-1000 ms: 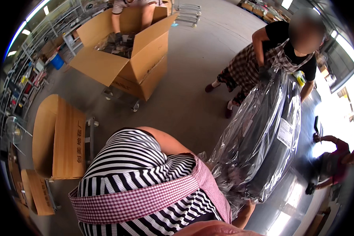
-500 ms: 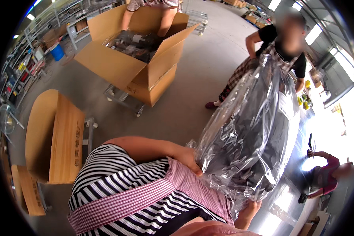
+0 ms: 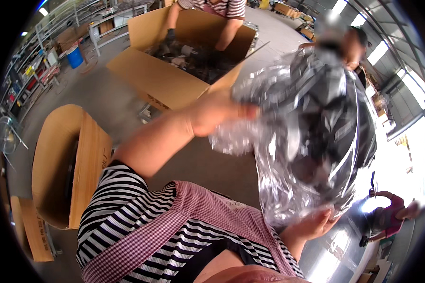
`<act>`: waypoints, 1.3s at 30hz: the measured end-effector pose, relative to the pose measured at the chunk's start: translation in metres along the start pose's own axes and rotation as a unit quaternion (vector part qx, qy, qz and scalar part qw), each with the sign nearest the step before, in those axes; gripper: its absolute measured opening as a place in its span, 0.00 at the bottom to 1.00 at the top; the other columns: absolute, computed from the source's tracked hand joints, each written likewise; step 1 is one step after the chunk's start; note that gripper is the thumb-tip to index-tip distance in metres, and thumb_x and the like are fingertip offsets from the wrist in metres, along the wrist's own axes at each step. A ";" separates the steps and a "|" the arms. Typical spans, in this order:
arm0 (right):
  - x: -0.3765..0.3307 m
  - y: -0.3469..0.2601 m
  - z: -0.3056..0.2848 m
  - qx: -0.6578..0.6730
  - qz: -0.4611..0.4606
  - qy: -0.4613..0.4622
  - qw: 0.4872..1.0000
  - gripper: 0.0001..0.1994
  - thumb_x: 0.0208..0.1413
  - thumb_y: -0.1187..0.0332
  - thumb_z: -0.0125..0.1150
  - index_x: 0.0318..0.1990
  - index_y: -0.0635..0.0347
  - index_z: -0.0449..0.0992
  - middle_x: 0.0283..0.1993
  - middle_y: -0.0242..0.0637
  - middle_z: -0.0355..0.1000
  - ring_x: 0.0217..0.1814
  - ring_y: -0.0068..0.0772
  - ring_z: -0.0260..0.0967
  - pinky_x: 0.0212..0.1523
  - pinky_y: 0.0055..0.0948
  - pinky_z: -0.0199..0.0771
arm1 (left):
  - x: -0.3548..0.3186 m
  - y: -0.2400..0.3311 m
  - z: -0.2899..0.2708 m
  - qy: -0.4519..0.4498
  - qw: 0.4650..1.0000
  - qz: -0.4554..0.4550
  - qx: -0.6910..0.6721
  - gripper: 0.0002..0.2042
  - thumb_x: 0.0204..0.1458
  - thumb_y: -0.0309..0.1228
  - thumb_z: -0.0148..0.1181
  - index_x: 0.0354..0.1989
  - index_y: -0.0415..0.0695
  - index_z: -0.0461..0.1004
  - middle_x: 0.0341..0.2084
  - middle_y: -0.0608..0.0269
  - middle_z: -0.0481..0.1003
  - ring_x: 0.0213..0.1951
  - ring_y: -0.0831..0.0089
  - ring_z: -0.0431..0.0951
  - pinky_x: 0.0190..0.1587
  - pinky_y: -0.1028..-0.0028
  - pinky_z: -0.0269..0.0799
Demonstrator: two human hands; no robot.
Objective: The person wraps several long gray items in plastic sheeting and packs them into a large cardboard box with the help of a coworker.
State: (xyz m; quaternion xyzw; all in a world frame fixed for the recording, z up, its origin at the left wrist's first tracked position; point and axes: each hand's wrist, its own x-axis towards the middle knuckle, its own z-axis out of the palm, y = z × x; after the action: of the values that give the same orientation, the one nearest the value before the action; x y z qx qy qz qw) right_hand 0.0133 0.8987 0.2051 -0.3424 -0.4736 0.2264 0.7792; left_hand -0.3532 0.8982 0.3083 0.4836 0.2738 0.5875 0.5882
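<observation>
A large clear plastic bag (image 3: 311,141) with something dark inside is lifted up before me on the right, tilted and smeared by motion. What the dark contents are cannot be made out. My left hand (image 3: 219,113) is blurred and closed on the bag's upper left side, with the arm stretched forward. Loose film hangs just below its fingers. Under the bag's near end, my right hand (image 3: 314,224) holds it with bent fingers. Behind the bag a co-worker (image 3: 356,45) is mostly hidden.
A big open carton (image 3: 151,70) with dark bagged items stands ahead, another person's arms (image 3: 229,33) reaching into it. Empty-looking tall cartons (image 3: 92,170) stand at my left. A shiny metal table (image 3: 328,250) lies to my right, with another worker (image 3: 392,214) beyond it.
The bag has risen and swung forward, now covering much of the co-worker. My left hand has moved up and forward with it; my right hand has risen slightly.
</observation>
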 end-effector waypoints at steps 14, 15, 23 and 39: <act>-0.077 0.005 0.466 0.183 -0.400 -0.361 0.823 0.38 0.56 0.61 0.57 0.67 0.67 0.42 0.65 0.59 0.40 0.66 0.54 0.43 0.61 0.55 0.41 | 0.025 0.230 -0.342 0.242 0.967 0.056 0.063 0.14 0.59 0.39 0.52 0.43 0.42 0.74 0.33 0.62 0.78 0.34 0.67 0.79 0.37 0.65 0.77; -0.088 0.007 0.503 0.203 -0.418 -0.338 0.818 0.39 0.55 0.62 0.57 0.67 0.67 0.41 0.66 0.61 0.37 0.67 0.56 0.41 0.62 0.57 0.38 | 0.027 0.242 -0.365 0.258 0.962 0.052 0.070 0.14 0.59 0.39 0.52 0.43 0.42 0.74 0.33 0.62 0.78 0.34 0.67 0.79 0.37 0.65 0.77; -0.172 0.043 0.733 -0.075 -0.780 0.052 0.618 0.25 0.53 0.62 0.58 0.51 0.76 0.68 0.55 0.65 0.59 0.51 0.55 0.65 0.50 0.52 0.67 | 0.021 0.304 -0.566 0.344 0.936 0.036 0.062 0.14 0.59 0.40 0.51 0.42 0.42 0.74 0.33 0.62 0.78 0.34 0.66 0.79 0.36 0.64 0.77; -0.321 0.269 0.974 0.042 -0.245 -0.666 0.704 0.40 0.46 0.72 0.59 0.61 0.82 0.42 0.45 0.67 0.67 0.41 0.62 0.70 0.42 0.46 0.72 | 0.158 0.259 -0.925 0.333 0.934 -0.126 0.000 0.15 0.59 0.41 0.51 0.42 0.42 0.74 0.33 0.61 0.78 0.34 0.65 0.79 0.36 0.64 0.76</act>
State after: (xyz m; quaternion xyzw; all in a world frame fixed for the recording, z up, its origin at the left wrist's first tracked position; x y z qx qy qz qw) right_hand -1.0089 1.1702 0.1254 0.0582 -0.9264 0.2161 0.3029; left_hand -1.2620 1.2371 0.2240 0.2214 0.5126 0.6359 0.5328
